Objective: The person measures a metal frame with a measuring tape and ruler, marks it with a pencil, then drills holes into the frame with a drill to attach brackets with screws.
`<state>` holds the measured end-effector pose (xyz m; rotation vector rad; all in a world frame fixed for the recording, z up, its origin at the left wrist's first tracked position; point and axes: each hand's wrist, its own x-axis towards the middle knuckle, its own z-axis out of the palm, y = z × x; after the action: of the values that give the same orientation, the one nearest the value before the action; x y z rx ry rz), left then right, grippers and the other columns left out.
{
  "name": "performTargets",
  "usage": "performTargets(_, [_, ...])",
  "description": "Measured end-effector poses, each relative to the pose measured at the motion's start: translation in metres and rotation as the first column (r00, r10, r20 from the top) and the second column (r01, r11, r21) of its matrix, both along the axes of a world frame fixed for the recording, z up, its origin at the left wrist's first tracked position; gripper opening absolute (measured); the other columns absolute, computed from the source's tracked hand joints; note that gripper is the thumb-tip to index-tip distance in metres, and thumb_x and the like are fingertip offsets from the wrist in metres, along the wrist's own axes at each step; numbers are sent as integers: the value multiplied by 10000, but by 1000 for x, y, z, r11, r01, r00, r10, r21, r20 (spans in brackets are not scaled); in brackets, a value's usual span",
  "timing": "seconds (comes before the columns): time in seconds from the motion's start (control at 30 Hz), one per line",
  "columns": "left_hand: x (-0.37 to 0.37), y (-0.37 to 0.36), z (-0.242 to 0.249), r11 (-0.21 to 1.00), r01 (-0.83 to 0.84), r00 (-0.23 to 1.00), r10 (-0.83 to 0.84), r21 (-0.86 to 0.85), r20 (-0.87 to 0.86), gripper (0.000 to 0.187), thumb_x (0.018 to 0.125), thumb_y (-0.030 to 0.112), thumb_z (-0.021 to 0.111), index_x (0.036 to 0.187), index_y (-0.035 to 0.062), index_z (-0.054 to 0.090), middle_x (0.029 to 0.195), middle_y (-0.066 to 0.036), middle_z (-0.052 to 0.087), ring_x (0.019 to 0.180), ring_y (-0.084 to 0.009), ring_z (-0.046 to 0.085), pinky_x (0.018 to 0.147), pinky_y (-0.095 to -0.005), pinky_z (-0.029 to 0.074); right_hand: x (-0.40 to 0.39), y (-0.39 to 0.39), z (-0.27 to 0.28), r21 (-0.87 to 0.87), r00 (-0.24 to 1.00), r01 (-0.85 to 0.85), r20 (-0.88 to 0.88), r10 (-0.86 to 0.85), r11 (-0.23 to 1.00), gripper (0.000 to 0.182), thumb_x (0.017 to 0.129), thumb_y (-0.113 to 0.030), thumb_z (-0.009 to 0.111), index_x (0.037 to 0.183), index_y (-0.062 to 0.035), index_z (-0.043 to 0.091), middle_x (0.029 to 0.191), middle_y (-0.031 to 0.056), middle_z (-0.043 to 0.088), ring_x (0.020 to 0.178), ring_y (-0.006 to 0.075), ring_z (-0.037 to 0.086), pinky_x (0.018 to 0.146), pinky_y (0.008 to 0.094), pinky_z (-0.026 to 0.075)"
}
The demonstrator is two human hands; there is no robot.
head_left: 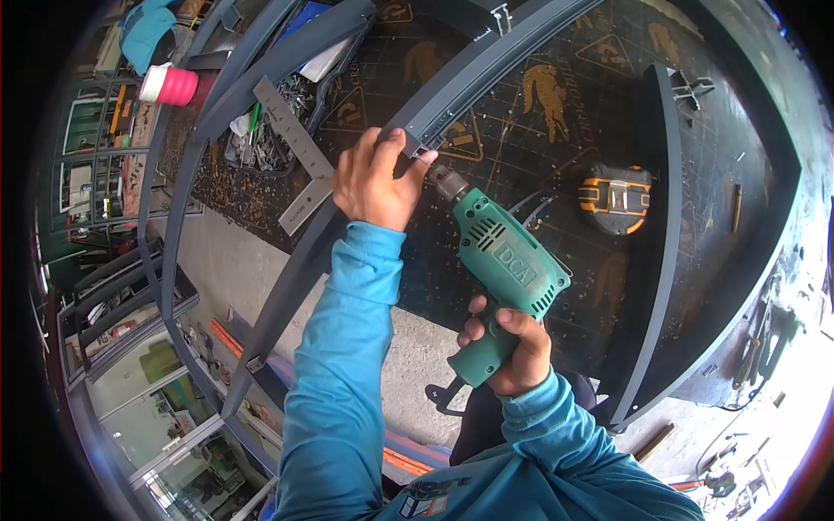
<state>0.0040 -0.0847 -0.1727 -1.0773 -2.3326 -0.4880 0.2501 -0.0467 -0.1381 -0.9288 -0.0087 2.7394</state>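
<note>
Black table (625,269), gold crocodile prints, shavings scattered. Grey metal profile (491,74) across it; left hand (378,178) closed about its near end. Open tray (333,94) by the table's edge, heaped with small metal pieces (261,149). Green drill (512,252) gripped by the handle in the right hand (517,347), chuck just beside the left thumb. Metal square (294,130) partly hides the tray. Tape measure (615,200) right of the drill.

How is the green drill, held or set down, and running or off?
Held: the right hand grips the green drill by its handle. Running or off: cannot tell from one still.
</note>
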Motion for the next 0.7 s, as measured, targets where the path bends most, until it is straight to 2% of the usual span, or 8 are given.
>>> performTargets(0.07, [0,-2,-2,1000,-10,1000,10,-7,1,459,642,311,915,990,104,697,1067,-85,693,827,-342,654,683,-459,520,0,-3,-1,-23,1000,-10,15,10,1000,534,795,-138,668,1292,-27,509,985,115,629,741,223,616,708,409,547])
performTargets(0.13, [-3,-4,-7,1000,11,999,-12,9,30,438,694,356,864,1046,169,684,1083,-41,652,839,-309,622,672,-469,488,-2,-3,-2,-18,1000,-11,14,11,1000,508,794,-141,669,1266,-31,519,962,101,619,734,220,612,708,407,544])
performTargets(0.2, [-3,-4,-4,1000,5,1000,-6,9,26,444,692,360,865,1050,170,684,1085,-41,651,837,-305,621,670,-469,488,-3,-4,-1,-25,999,-27,28,28,999,504,792,-148,670,1260,-34,523,962,100,620,734,219,609,706,407,541])
performTargets(0.27, [-2,-2,0,1000,21,999,-21,12,36,473,644,277,917,1017,119,674,1072,-89,684,828,-343,644,682,-455,510,-3,-5,-3,-25,999,-32,34,33,999,508,788,-158,673,1259,-37,526,960,100,619,736,221,606,715,411,535])
performTargets(0.5, [-3,-3,1,1000,8,998,-9,12,58,467,627,275,921,994,114,681,1074,-86,684,829,-331,641,680,-448,507,-1,-4,-3,-44,998,-49,43,51,998,596,776,-149,680,1330,-27,498,1032,123,632,753,232,617,732,427,533])
performTargets(0.57, [-4,-5,-2,1000,19,999,-18,-11,41,436,699,350,862,1047,158,682,1103,-66,651,825,-297,607,662,-441,496,-1,-2,-3,-48,998,-41,42,43,998,630,768,-135,682,1352,-16,477,1053,139,629,756,234,620,728,432,539])
performTargets(0.7, [-4,-4,-1,1000,19,997,-18,-8,69,429,696,342,865,1036,148,689,1098,-75,652,821,-297,604,661,-441,497,-2,0,-2,-48,997,-56,58,58,997,635,760,-119,675,1353,-16,474,1053,142,628,754,235,619,724,430,542])
